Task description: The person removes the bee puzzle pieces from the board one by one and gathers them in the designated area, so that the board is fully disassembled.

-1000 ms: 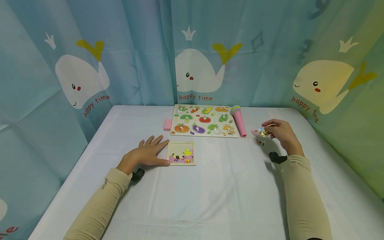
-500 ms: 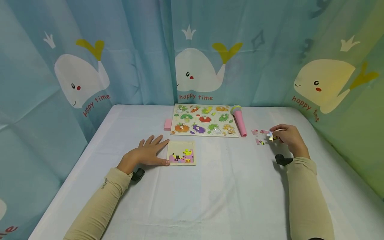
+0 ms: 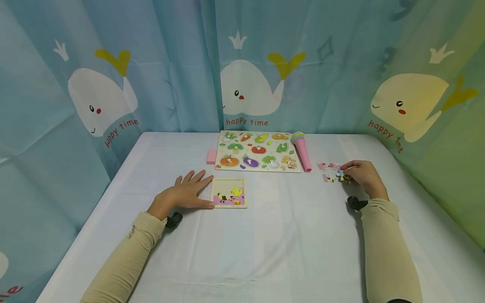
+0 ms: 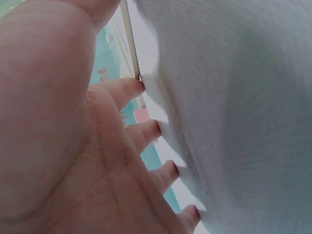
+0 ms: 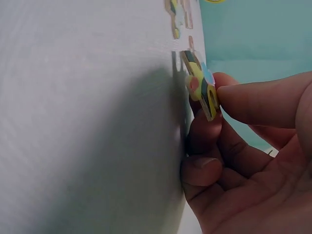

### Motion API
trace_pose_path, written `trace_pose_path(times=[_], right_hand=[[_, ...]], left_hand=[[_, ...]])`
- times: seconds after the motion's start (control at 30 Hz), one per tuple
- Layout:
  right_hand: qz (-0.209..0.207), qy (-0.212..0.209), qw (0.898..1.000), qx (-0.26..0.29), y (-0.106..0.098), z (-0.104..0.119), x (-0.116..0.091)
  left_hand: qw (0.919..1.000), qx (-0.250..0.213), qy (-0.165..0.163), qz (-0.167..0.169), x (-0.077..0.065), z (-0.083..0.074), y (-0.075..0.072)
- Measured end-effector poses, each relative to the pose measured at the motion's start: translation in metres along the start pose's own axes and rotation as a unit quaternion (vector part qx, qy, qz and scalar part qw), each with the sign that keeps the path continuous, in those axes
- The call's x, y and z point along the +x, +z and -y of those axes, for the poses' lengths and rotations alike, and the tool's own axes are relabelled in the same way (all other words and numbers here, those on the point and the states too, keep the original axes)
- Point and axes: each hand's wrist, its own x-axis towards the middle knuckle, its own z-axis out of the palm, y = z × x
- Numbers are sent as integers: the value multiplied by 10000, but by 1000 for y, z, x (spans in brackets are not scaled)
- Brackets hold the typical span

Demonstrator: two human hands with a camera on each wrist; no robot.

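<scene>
Here, the square wooden tray (image 3: 222, 186) holds pieces (image 3: 236, 192) toward six o'clock; the wide-spread left grip (image 3: 180, 195) touches its nine-o'clock edge; at three o'clock, the right grip (image 3: 364, 176) pinches a thin piece (image 5: 201, 87).

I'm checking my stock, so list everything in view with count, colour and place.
Table: one, white, centre
Tray: one, pale wood, mid-table
Fitted pieces: count unclear, multicoloured, tray's lower half
Loose pieces: three visible, multicoloured, table's right
Held piece: one, multicoloured, between right fingers
Board: one, cream, table's back
Microphone: one, pink, right of board
Block: one, pink, left of board
Curtain: count unclear, bluish, behind table
Left hand: one, touching tray
Right hand: one, beside loose pieces
Sleeves: two, beige, forearms
Cameras: two, black, wrists
</scene>
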Motion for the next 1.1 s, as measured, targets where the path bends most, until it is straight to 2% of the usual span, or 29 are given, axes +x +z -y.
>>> trace_pose_path(times=[0.67,0.83,0.93,1.1], right_hand=[[-123,257,9995,160,3,-1,-5],[-214,379,9987,268,5,6,-6],[-243,228,9991,275,7,15,-5],[-197,-351,9990,216,8,34,-8]], left_hand=[[10000,10,73,18,1,-3,-1],[10000,6,46,46,0,-1,0],[10000,1,-21,40,-1,1,0],[10000,-62,6,30,0,1,1]])
